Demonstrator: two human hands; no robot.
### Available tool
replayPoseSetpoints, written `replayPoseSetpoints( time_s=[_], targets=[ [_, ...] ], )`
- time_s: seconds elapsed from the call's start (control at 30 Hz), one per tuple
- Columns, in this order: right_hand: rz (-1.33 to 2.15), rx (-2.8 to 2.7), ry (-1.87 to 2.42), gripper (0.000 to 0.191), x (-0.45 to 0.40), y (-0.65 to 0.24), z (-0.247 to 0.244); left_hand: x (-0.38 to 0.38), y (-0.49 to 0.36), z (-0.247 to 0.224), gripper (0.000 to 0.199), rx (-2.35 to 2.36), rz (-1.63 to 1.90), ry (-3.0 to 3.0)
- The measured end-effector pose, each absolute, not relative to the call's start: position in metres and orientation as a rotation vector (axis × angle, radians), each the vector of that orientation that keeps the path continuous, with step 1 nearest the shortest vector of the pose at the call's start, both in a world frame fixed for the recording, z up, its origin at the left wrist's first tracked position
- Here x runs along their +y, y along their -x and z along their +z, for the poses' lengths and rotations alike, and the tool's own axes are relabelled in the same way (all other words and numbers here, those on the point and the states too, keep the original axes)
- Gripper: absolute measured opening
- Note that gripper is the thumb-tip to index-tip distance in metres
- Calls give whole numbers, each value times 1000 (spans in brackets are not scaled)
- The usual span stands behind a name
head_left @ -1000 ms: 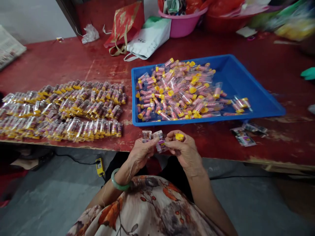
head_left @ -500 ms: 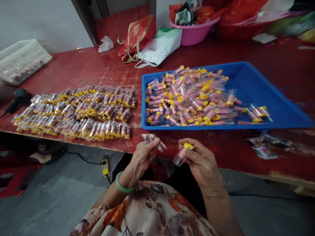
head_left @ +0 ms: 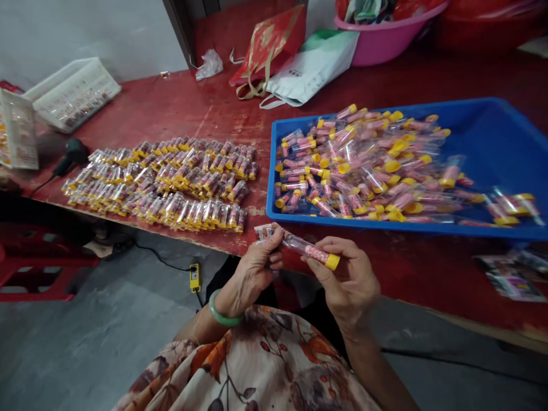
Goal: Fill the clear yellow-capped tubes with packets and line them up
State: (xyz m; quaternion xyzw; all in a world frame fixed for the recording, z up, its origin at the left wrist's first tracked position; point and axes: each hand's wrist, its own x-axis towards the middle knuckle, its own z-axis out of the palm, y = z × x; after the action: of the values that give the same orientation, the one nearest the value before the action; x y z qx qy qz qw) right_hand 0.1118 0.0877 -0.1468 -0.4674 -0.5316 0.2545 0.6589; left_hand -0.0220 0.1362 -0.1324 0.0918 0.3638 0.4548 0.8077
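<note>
We count two hands here. The right hand [head_left: 347, 279] has its grip pressed together around one clear plastic tube [head_left: 306, 248], with thumb and fingers just behind the yellow cap [head_left: 333, 261]. The tube sits tilted, capped end lower, with a pink printed insert showing inside. The left hand [head_left: 254, 268] pinches a printed paper strip [head_left: 265, 231] between thumb and fingers, right at the tube's uncapped end and touching it. One green bangle [head_left: 225, 311] sits on the left wrist.

Both hands are just past the edge of the red table [head_left: 171, 108], near one blue plastic tray [head_left: 492, 125] holding a loose heap of tubes [head_left: 363, 165], too many to count, some with caps lying apart. To the left, capped tubes [head_left: 162, 182] lie packed in rows, also too many to count. Further back: one pink basin [head_left: 381, 40], one red bag [head_left: 269, 48], one white bag [head_left: 312, 68], one white crate [head_left: 72, 94] and one black corded tool [head_left: 72, 151]. A small pile of printed strips [head_left: 509, 277] lies right of the hands. One yellow switch box [head_left: 195, 277] is on the floor.
</note>
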Motion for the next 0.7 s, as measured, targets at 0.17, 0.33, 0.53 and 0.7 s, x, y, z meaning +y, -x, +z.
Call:
replayPoseSetpoints(
  time_s=[0.17, 0.33, 0.53, 0.7],
  targets=[
    [176, -1377, 1103, 31, 88, -97, -155, 135, 32, -133, 51, 780, 1047, -269],
    [-191, -1595, 1069, 54, 86, -86, -167, 131, 40, -143, 51, 792, 1036, -362],
    [45, -1788, 907, 44, 97, -82, -161, 133, 55, -146, 49, 792, 1073, -390],
    [308, -1752, 880, 36, 111, -81, -144, 132, 69, -138, 48, 767, 1110, -465]
  ],
)
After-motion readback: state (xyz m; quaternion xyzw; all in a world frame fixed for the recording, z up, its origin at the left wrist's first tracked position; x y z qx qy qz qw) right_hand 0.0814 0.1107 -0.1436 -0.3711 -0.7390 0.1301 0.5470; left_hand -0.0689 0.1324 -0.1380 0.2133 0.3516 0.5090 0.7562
